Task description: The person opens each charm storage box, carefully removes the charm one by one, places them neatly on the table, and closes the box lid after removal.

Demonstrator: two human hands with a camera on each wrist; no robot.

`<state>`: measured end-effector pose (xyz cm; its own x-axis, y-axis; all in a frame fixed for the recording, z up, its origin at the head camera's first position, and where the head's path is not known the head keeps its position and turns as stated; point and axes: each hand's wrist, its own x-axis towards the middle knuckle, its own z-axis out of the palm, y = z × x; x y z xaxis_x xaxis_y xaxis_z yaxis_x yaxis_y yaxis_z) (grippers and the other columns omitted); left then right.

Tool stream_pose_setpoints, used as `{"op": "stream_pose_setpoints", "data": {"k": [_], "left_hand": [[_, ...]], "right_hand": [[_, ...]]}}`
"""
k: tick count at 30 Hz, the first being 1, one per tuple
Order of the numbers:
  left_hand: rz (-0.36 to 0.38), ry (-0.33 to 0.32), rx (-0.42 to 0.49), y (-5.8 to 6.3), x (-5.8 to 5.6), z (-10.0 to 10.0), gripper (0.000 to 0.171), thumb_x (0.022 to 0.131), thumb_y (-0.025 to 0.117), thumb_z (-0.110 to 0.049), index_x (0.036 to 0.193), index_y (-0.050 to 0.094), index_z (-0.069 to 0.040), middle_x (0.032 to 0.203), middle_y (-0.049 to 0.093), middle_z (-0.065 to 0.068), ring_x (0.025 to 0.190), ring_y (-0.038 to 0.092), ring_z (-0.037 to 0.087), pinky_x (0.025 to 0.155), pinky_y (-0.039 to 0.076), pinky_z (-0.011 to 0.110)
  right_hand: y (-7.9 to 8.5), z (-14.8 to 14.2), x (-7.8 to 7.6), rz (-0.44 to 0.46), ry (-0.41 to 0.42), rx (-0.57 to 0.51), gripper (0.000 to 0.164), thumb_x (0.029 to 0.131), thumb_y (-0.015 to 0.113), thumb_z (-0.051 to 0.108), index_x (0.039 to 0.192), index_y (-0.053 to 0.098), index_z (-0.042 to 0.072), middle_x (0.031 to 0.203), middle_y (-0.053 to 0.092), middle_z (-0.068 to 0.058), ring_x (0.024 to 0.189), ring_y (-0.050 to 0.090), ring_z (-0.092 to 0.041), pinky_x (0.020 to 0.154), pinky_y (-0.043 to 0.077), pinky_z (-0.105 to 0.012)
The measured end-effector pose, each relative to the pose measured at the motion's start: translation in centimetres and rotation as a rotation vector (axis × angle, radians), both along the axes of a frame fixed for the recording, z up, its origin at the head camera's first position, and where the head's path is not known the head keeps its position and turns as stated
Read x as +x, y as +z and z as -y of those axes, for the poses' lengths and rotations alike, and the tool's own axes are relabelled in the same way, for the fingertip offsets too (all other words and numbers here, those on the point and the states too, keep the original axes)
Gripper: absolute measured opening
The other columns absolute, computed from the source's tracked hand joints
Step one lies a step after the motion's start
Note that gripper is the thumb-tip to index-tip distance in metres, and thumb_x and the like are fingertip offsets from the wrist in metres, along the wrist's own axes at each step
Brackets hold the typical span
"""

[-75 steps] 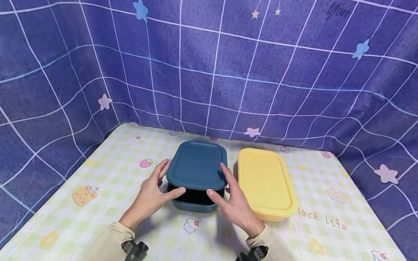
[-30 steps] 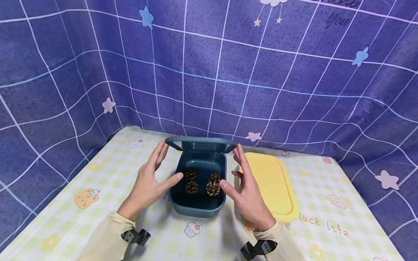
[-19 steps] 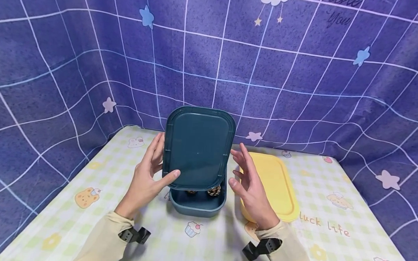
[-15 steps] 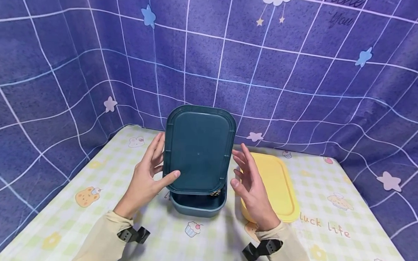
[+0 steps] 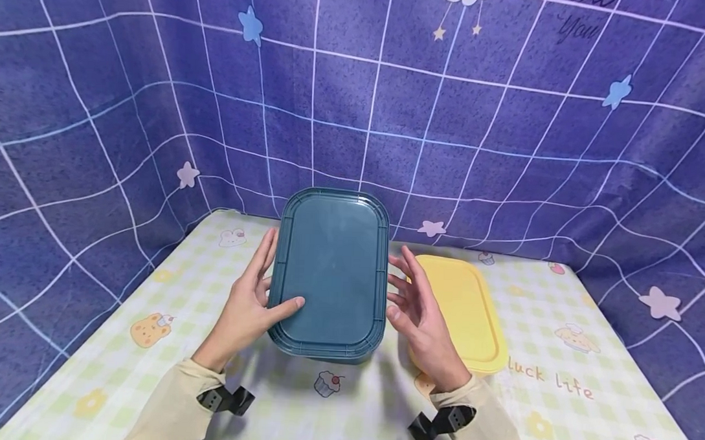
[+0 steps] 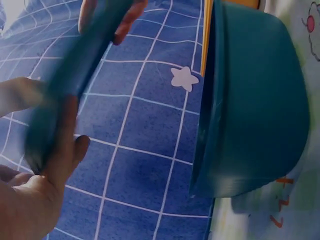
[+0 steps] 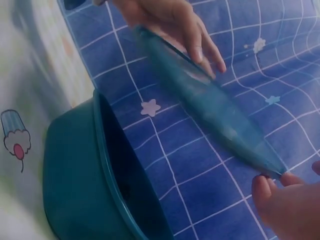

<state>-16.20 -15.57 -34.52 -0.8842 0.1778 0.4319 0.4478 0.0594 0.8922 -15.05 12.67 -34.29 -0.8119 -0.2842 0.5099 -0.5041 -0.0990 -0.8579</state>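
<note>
My left hand point(image 5: 247, 310) pinches a dark teal box lid point(image 5: 333, 271), its thumb over the ribbed underside, which faces up toward me. The other fingers are behind the left edge. My right hand point(image 5: 421, 319) is at the lid's right edge, fingers extended and fingertips right at the rim. In the wrist views, the lid point(image 6: 75, 75) is held tilted above the teal box point(image 6: 260, 105), apart from its rim. The open side of the box point(image 7: 135, 185) shows dark in the right wrist view. From the head, the lid covers nearly all of the box; its contents are hidden.
A yellow box with its lid on point(image 5: 463, 308) stands right of the teal box, partly behind my right hand. A pale checked tablecloth point(image 5: 187, 285) with cartoon prints covers the table. A blue gridded curtain point(image 5: 345, 84) hangs behind and at both sides.
The lid has come off the teal box, showing pine cones inside, and been turned underside up. Since half a second ago it has tipped flatter and lower, hiding the box. The right fingertips have moved to its edge.
</note>
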Motion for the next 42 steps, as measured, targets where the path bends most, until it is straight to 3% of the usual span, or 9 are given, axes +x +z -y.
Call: {"op": "stream_pose_setpoints", "data": {"k": [3, 6, 11, 14, 21, 25, 28, 35, 42], "left_hand": [[0.041, 0.005, -0.026, -0.3, 0.2, 0.1, 0.107, 0.083, 0.074, 0.005, 0.162, 0.013, -0.035, 0.172, 0.009, -0.003, 0.132, 0.053, 0.045, 0.085, 0.064, 0.03], [0.047, 0.032, -0.071, -0.6, 0.3, 0.3, 0.098, 0.083, 0.077, 0.001, 0.161, 0.024, -0.027, 0.172, 0.009, -0.002, 0.129, 0.058, 0.04, 0.086, 0.064, 0.027], [0.049, 0.095, -0.125, -1.0, 0.7, 0.4, 0.082, 0.082, 0.081, -0.007, 0.153, 0.043, -0.023, 0.17, 0.012, -0.012, 0.117, 0.063, 0.009, 0.087, 0.061, 0.018], [0.048, 0.105, -0.115, -1.2, 0.7, 0.4, 0.08, 0.082, 0.081, -0.007, 0.152, 0.045, -0.021, 0.17, 0.014, -0.011, 0.118, 0.059, 0.0, 0.093, 0.056, 0.012], [0.085, 0.059, -0.037, -1.5, 0.8, 0.9, 0.085, 0.083, 0.08, -0.004, 0.156, 0.038, -0.016, 0.171, 0.011, -0.007, 0.15, 0.034, 0.026, 0.108, 0.042, 0.004], [0.095, 0.047, -0.025, -1.5, 1.0, 1.6, 0.085, 0.084, 0.079, -0.004, 0.157, 0.036, -0.015, 0.172, 0.01, -0.003, 0.156, 0.021, 0.027, 0.109, 0.039, 0.004], [0.116, 0.04, -0.011, -1.7, 1.1, 2.6, 0.084, 0.085, 0.077, -0.002, 0.157, 0.035, -0.013, 0.172, 0.008, 0.0, 0.154, 0.027, 0.021, 0.107, 0.043, 0.007], [0.146, 0.051, 0.054, -2.5, 1.2, 5.9, 0.082, 0.084, 0.075, 0.004, 0.156, 0.036, -0.006, 0.172, 0.009, 0.004, 0.137, 0.045, -0.009, 0.103, 0.049, 0.009], [0.152, 0.095, 0.042, -3.6, -0.2, 10.3, 0.081, 0.084, 0.074, 0.006, 0.155, 0.036, -0.006, 0.172, 0.009, 0.007, 0.126, 0.052, -0.014, 0.099, 0.05, 0.007]], "right_hand": [[0.0, 0.2, 0.0, 0.017, 0.012, -0.004, 0.08, 0.096, 0.063, 0.014, 0.162, 0.018, 0.021, 0.16, 0.028, -0.019, 0.139, 0.044, -0.028, 0.109, 0.047, -0.02], [-0.1, 0.2, 0.1, 0.037, 0.026, -0.018, 0.082, 0.096, 0.064, 0.016, 0.162, 0.017, 0.021, 0.16, 0.028, -0.018, 0.138, 0.045, -0.023, 0.108, 0.047, -0.019], [-0.4, 0.3, 0.1, 0.04, 0.035, -0.024, 0.082, 0.096, 0.066, 0.02, 0.162, 0.017, 0.022, 0.16, 0.027, -0.019, 0.135, 0.047, -0.019, 0.107, 0.048, -0.019], [-0.5, 0.4, 0.1, 0.038, 0.029, -0.012, 0.082, 0.096, 0.065, 0.017, 0.162, 0.017, 0.019, 0.16, 0.027, -0.02, 0.135, 0.047, -0.018, 0.105, 0.047, -0.019], [-0.7, 0.6, 0.2, 0.049, 0.033, -0.003, 0.083, 0.096, 0.064, 0.015, 0.162, 0.015, 0.015, 0.161, 0.026, -0.021, 0.137, 0.044, -0.02, 0.104, 0.047, -0.018], [-0.6, 0.6, 0.3, 0.055, 0.03, -0.004, 0.082, 0.096, 0.064, 0.013, 0.162, 0.016, 0.018, 0.162, 0.026, -0.019, 0.139, 0.042, -0.021, 0.105, 0.049, -0.019], [-0.6, 0.4, 0.3, 0.044, 0.011, 0.011, 0.08, 0.096, 0.063, 0.01, 0.162, 0.018, 0.02, 0.161, 0.03, -0.016, 0.14, 0.044, -0.018, 0.105, 0.05, -0.02], [-0.8, -0.2, 0.4, 0.026, -0.01, 0.038, 0.078, 0.097, 0.062, 0.014, 0.162, 0.018, 0.013, 0.157, 0.036, -0.015, 0.135, 0.048, -0.009, 0.103, 0.051, -0.02], [-1.3, -0.7, 0.5, 0.022, -0.036, 0.031, 0.079, 0.095, 0.063, 0.012, 0.161, 0.02, 0.018, 0.154, 0.04, -0.013, 0.134, 0.049, -0.012, 0.1, 0.051, -0.019]]}}
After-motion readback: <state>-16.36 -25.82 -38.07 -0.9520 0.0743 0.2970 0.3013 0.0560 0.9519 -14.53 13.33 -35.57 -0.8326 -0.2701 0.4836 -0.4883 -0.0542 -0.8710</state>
